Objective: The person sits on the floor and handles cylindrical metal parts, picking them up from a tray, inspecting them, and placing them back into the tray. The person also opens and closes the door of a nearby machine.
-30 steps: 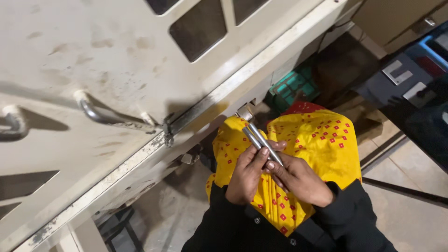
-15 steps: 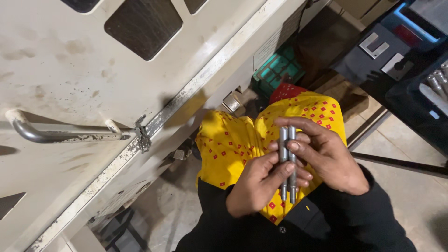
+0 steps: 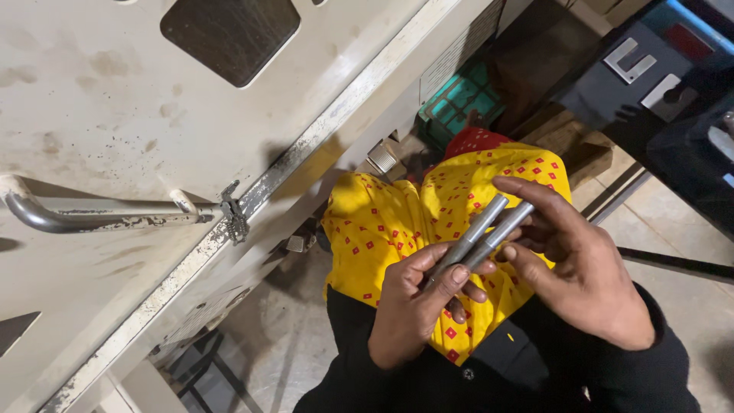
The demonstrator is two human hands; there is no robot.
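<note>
Steel rods (image 3: 480,237), lower ends hidden by fingers (image 3: 459,277).

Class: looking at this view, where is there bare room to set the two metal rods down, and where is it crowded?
Bare concrete floor lies between the white machine panel and the yellow cloth. It is crowded on the lap, where left hand and right hand hold the rods.

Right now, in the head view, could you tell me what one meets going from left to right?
Curved metal handle → small latch → left hand → two grey metal rods → right hand.
</note>
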